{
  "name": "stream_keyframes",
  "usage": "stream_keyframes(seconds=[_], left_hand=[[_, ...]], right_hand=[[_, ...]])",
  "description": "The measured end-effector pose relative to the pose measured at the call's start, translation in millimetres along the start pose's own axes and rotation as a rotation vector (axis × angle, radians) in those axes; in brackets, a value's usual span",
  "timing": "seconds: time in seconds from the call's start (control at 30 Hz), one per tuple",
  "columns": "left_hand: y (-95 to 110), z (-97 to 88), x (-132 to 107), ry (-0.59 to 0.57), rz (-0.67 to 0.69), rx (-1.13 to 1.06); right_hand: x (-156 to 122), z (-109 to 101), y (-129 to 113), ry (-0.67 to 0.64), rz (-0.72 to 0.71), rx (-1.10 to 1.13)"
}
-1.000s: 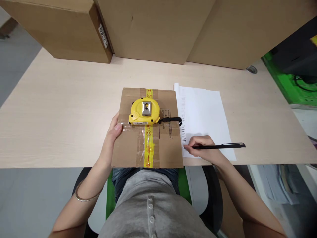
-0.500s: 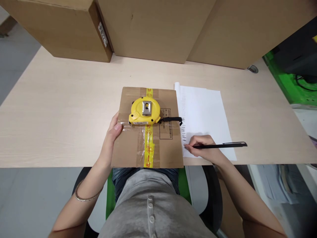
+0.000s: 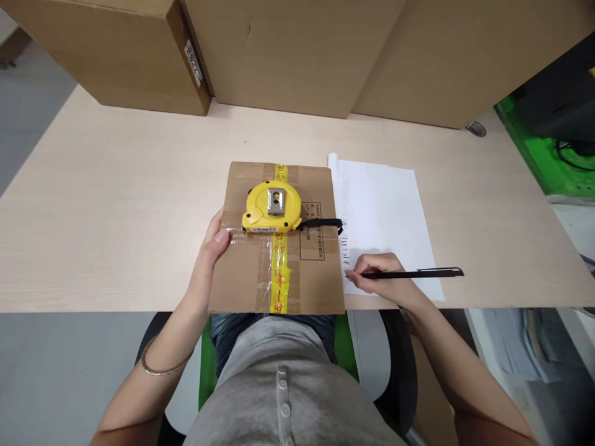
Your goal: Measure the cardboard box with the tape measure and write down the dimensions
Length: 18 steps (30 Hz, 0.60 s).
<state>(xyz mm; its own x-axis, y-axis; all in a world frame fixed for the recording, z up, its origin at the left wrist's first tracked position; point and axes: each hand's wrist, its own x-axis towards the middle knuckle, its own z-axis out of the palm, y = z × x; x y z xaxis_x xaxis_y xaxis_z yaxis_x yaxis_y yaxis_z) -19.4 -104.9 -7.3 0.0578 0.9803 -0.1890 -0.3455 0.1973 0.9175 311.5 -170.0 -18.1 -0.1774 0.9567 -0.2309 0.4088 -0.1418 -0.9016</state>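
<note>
My left hand [image 3: 211, 251] grips the left side of a taped cardboard box [image 3: 242, 272], thumb on its top face and the other fingers mostly hidden behind the edge. A yellow tape measure [image 3: 292, 207] with a metal clip lies on the box, its black wrist strap [image 3: 323, 222] reaching past the right edge. In my right hand [image 3: 383, 272] is a black pen [image 3: 432, 272], pinched between the fingers with its tip down at the lower left of a white sheet of paper [image 3: 381, 204]. Rows of small dark writing run along that sheet's left side, close to the box.
Large cardboard boxes [image 3: 288, 56] stand along the back of the wooden desk [image 3: 116, 217]. Beyond the right end are a green surface [image 3: 525, 142] with dark equipment and a cable. Folded papers [image 3: 515, 347] sit on a lower shelf at the right.
</note>
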Motion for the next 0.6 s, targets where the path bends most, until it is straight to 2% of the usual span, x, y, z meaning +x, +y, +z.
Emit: stream_keyframes(seconds=[0.13,0.27,0.4,0.5,0.6], left_hand=[[-1,-1.6,0,-0.013,-0.007,0.004],[-1,-0.6,1,-0.019,-0.002,-0.004],[0,0.6,0,-0.025,-0.002,0.007],[0,-0.1,0,-0.027,0.008,0.041],[-1,-1.7,0,-0.037,0.015,0.043]], right_hand=[[1,0,1,0.001,-0.005,-0.002],[0,-2,3,0.021,0.051,0.065],[0,-16,-2,0.144,0.109,0.124],[7,-33,-13,0.215,0.140,-0.074],[20,-44,-25,0.209,0.236,-0.462]])
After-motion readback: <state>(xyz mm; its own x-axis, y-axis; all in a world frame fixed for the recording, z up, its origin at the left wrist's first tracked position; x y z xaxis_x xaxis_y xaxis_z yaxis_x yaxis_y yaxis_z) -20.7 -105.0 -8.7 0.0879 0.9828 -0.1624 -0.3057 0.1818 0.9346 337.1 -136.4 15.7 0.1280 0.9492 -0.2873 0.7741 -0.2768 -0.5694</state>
